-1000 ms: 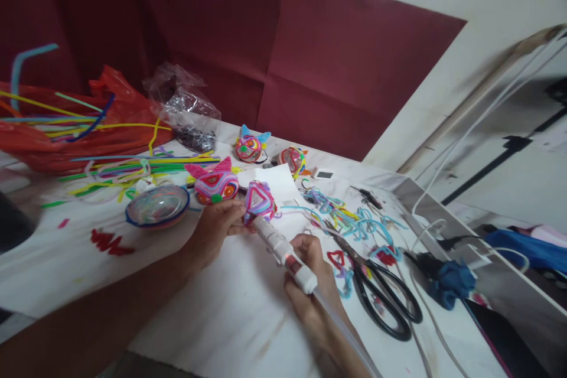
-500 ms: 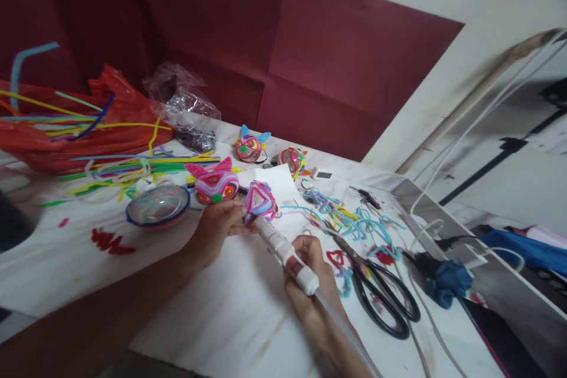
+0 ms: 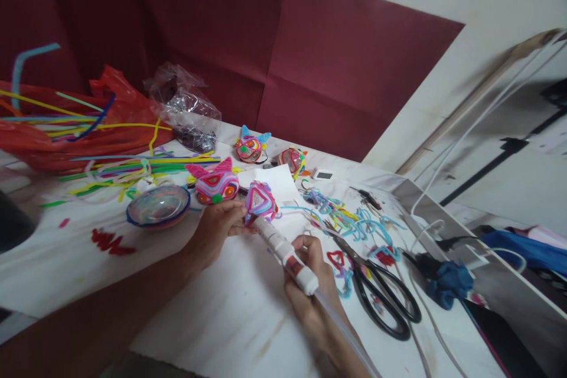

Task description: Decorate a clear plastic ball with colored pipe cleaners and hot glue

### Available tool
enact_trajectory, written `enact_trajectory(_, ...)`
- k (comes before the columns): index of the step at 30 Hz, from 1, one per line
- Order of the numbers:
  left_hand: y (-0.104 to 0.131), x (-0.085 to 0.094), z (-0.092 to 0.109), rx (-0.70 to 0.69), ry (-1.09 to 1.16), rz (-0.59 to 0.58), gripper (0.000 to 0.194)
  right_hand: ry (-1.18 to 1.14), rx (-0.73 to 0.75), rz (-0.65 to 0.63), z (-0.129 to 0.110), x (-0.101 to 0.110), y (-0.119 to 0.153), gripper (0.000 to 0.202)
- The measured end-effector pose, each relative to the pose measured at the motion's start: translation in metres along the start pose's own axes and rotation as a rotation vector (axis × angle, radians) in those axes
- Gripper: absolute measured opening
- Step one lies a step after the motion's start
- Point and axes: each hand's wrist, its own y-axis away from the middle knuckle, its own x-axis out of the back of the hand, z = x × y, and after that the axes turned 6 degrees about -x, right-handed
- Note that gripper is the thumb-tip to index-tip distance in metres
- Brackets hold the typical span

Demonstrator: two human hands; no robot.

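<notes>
My left hand (image 3: 220,225) pinches the edge of a small dome-shaped piece (image 3: 261,201) covered in pink, purple and blue pipe cleaner, with a clear triangle in it. In my right hand (image 3: 312,277) is a white hot glue gun (image 3: 281,247), a glue stick (image 3: 345,333) running out of its back end. The gun's tip meets the near side of the piece; whether it touches is too small to tell. Just behind my left hand lies a pink animal-face ornament (image 3: 215,182) with two pointed ears, orange eyes and a green nose.
Black-handled scissors (image 3: 372,280) lie to the right, beside a tangle of pipe cleaner scraps (image 3: 341,212). A clear blue-rimmed bowl (image 3: 158,205) stands left. Farther back are a blue-eared ornament (image 3: 250,144), another ornament (image 3: 293,160) and a red bag (image 3: 88,142) of pipe cleaners.
</notes>
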Motion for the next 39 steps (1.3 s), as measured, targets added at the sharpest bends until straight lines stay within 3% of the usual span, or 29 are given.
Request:
enact_trajectory(13,-0.001,0.0,0.001,0.006,0.004,0.002,0.02,-0.048,0.058,-0.092,0.008,0.005,-0.004,0.037)
enact_trajectory(39,-0.003,0.002,0.001,0.075,0.046,-0.016,0.022,-0.04,0.198,-0.042,0.016,0.007,-0.005,0.034)
